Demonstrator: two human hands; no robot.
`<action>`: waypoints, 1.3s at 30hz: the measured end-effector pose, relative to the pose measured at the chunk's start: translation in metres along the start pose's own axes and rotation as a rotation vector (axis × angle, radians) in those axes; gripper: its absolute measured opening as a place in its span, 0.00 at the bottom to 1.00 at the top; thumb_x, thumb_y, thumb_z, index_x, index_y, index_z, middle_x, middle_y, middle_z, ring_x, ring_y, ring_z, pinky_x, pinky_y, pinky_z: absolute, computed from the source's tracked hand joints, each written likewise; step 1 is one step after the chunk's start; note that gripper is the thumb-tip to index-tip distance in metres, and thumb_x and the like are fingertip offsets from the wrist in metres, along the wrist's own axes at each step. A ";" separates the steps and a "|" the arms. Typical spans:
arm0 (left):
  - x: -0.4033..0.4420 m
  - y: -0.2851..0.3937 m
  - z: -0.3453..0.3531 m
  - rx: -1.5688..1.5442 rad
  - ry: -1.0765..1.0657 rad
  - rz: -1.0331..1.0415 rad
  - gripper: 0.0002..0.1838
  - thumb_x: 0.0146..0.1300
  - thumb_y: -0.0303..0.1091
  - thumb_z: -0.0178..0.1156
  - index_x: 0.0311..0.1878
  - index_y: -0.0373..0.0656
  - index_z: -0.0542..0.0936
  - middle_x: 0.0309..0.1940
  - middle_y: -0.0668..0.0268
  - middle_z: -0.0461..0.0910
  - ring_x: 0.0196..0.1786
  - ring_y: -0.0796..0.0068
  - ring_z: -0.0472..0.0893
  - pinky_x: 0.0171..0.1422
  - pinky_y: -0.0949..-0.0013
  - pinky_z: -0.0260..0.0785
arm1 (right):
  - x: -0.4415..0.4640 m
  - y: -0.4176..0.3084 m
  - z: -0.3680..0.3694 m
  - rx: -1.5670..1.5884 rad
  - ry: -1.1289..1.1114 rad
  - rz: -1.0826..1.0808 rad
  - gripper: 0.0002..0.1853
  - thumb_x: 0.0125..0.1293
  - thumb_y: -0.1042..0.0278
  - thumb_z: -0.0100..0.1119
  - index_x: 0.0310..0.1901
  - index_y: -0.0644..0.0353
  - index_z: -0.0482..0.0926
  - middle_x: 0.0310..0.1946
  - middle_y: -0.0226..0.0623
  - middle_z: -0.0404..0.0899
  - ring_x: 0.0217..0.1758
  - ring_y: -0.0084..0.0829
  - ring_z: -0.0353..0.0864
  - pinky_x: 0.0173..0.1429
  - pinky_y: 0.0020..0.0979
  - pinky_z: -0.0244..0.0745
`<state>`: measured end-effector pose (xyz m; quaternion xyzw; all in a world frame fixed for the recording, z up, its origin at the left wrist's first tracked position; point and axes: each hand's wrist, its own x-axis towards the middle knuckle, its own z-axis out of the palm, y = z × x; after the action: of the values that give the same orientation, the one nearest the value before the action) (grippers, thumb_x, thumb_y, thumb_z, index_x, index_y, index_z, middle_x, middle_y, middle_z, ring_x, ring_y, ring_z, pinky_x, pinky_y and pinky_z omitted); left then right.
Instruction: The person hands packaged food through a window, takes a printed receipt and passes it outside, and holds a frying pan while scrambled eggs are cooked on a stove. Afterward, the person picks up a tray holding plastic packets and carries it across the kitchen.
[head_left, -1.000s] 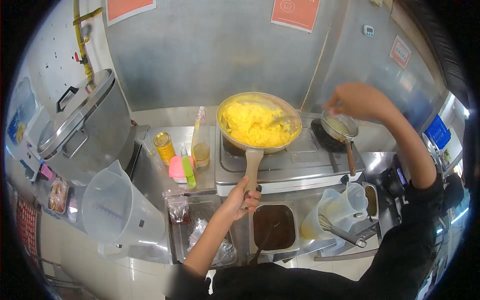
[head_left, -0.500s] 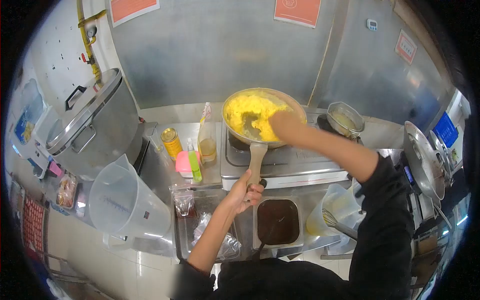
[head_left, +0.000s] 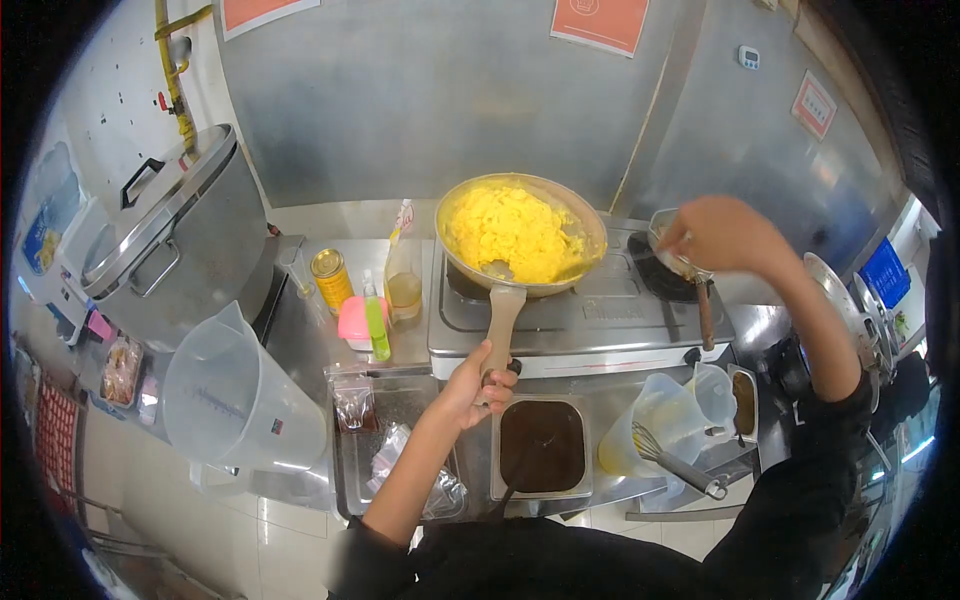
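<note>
My left hand (head_left: 478,388) is wrapped round the beige handle (head_left: 507,320) of a frying pan (head_left: 592,215) on the left burner. Fluffy yellow scrambled egg (head_left: 515,228) fills most of the pan. My right hand (head_left: 725,235) is raised over the right burner, in front of a small clear bowl (head_left: 660,222). Its fingers are bent and blurred, and I cannot make out anything in them. Below this hand, a wooden handle (head_left: 706,318) slants down from the bowl over the stove's front; its upper end is hidden.
The gas stove (head_left: 590,325) stands against a metal wall. In front are a tray of dark brown sauce (head_left: 543,447) and a measuring jug (head_left: 640,425) with a whisk (head_left: 675,460). To the left are a can (head_left: 330,275), a large pitcher (head_left: 235,400) and a big lidded pot (head_left: 190,230).
My right hand has left the frying pan and moved right to the small bowl. The wooden handle now shows there. The egg is heaped across the pan. My left hand keeps its grip.
</note>
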<state>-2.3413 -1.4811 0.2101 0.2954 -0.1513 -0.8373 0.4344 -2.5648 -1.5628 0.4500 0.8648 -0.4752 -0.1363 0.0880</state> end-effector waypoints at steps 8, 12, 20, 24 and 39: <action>0.002 0.000 0.000 0.007 -0.015 -0.040 0.18 0.61 0.55 0.36 0.34 0.48 0.61 0.16 0.77 0.57 0.13 0.89 0.55 0.16 0.81 0.50 | 0.071 -0.060 0.108 -0.043 0.305 -0.150 0.06 0.47 0.73 0.50 0.23 0.61 0.78 0.23 0.45 0.76 0.27 0.40 0.77 0.31 0.38 0.72; 0.007 -0.004 0.000 -0.015 0.005 -0.011 0.18 0.61 0.55 0.37 0.35 0.49 0.61 0.16 0.77 0.56 0.13 0.89 0.56 0.15 0.81 0.49 | 0.181 0.001 0.069 0.137 0.024 -0.147 0.12 0.50 0.64 0.50 0.25 0.66 0.77 0.19 0.45 0.75 0.18 0.33 0.71 0.25 0.34 0.68; 0.007 -0.007 0.007 -0.020 -0.008 0.014 0.19 0.61 0.55 0.35 0.35 0.48 0.61 0.16 0.77 0.56 0.14 0.88 0.55 0.17 0.81 0.48 | 0.035 -0.031 0.010 -0.183 0.053 -0.196 0.11 0.49 0.74 0.48 0.34 0.59 0.77 0.26 0.45 0.76 0.29 0.42 0.76 0.33 0.37 0.71; 0.003 -0.006 0.013 0.020 0.026 0.011 0.19 0.62 0.55 0.33 0.34 0.48 0.61 0.16 0.77 0.56 0.14 0.88 0.54 0.17 0.81 0.48 | 0.013 -0.085 0.031 -0.151 0.099 -0.339 0.07 0.46 0.76 0.49 0.28 0.63 0.76 0.23 0.45 0.75 0.29 0.41 0.77 0.32 0.36 0.72; 0.007 -0.010 0.009 -0.013 -0.010 0.058 0.17 0.62 0.55 0.33 0.31 0.51 0.59 0.15 0.78 0.56 0.13 0.88 0.55 0.17 0.80 0.48 | 0.118 0.021 -0.005 0.275 -0.145 -0.064 0.13 0.56 0.68 0.44 0.39 0.62 0.75 0.19 0.35 0.72 0.18 0.27 0.69 0.23 0.29 0.66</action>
<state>-2.3566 -1.4808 0.2096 0.2839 -0.1565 -0.8269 0.4594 -2.5197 -1.6740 0.4426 0.8713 -0.4666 -0.1350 -0.0700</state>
